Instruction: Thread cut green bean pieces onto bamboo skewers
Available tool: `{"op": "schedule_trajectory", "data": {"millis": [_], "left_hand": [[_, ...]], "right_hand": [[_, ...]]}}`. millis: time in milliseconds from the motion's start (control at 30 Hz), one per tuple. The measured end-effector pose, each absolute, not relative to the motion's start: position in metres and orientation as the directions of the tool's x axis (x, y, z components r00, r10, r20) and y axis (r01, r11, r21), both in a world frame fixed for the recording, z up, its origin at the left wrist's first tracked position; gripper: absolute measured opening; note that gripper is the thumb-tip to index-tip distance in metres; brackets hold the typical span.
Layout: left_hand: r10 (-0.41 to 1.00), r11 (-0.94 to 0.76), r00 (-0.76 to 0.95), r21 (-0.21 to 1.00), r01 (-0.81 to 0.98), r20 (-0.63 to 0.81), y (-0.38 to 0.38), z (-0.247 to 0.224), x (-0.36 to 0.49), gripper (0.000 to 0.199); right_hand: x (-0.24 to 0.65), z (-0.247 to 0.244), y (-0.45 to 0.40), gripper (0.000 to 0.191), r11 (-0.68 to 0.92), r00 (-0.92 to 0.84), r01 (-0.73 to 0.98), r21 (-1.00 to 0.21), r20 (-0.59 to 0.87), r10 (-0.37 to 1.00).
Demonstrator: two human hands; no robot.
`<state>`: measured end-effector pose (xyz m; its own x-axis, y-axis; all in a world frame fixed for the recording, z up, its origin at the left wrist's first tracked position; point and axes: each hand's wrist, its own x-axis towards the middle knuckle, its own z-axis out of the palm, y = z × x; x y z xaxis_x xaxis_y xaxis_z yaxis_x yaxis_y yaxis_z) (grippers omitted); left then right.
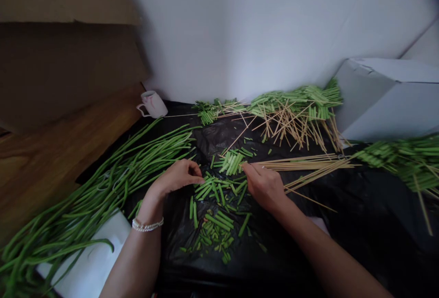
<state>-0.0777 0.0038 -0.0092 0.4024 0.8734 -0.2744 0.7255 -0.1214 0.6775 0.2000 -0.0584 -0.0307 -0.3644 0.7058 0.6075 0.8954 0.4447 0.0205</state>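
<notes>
My right hand [264,184] is closed around a thin wooden skewer. A row of cut green bean pieces [232,162] sits side by side at its fingertips, apparently threaded on that skewer, whose tip pokes out to the left. My left hand [181,174], with a beaded bracelet at the wrist, hovers at the left edge of a loose pile of cut beans [219,189]. Its fingers are curled and its thumb reaches a piece, with a gap between thumb and forefinger. Shorter bean scraps [214,236] lie nearer to me on the black plastic sheet [192,270].
Long whole beans [137,165] spread at left, partly over a white sheet [94,257]. Bare skewers [308,164] lie right of my hand. Finished bean skewers [298,101] are heaped at the back, more [404,156] at right. A mug [155,105] and white box [387,92] stand behind.
</notes>
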Motion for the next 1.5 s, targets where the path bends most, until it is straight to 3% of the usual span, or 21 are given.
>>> {"op": "schedule_trajectory", "data": {"millis": [200, 367, 467, 600, 700, 800, 1500], "left_hand": [[0.854, -0.165, 0.435, 0.646, 0.745, -0.284, 0.003, -0.009, -0.082, 0.026], [0.917, -0.163, 0.377, 0.738, 0.655, -0.133, 0.002, -0.001, -0.071, 0.023], [0.960, -0.105, 0.276, 0.871, 0.480, -0.037, 0.002, -0.001, -0.058, 0.026], [0.973, 0.078, 0.204, 0.987, 0.142, -0.106, 0.000, -0.008, -0.040, 0.033], [0.954, 0.239, 0.208, 0.966, -0.097, -0.215, -0.003, -0.013, -0.032, 0.032], [0.936, 0.321, 0.221, 0.922, -0.217, -0.274, -0.003, -0.015, -0.030, 0.031], [0.934, 0.341, 0.198, 0.910, -0.237, -0.299, -0.005, -0.010, -0.028, 0.027]], "right_hand": [[0.198, -0.031, -0.059, 0.025, 0.438, -0.366, 0.898, 0.026, 0.597, 0.714], [0.197, -0.030, -0.059, 0.026, 0.442, -0.364, 0.896, 0.025, 0.610, 0.704], [0.197, -0.029, -0.060, 0.025, 0.446, -0.369, 0.895, 0.026, 0.606, 0.705], [0.197, -0.029, -0.060, 0.025, 0.454, -0.371, 0.890, 0.026, 0.620, 0.692], [0.196, -0.030, -0.061, 0.026, 0.462, -0.374, 0.886, 0.028, 0.631, 0.680], [0.196, -0.031, -0.061, 0.026, 0.468, -0.378, 0.883, 0.028, 0.633, 0.676], [0.195, -0.029, -0.063, 0.026, 0.466, -0.373, 0.885, 0.013, 0.619, 0.691]]}}
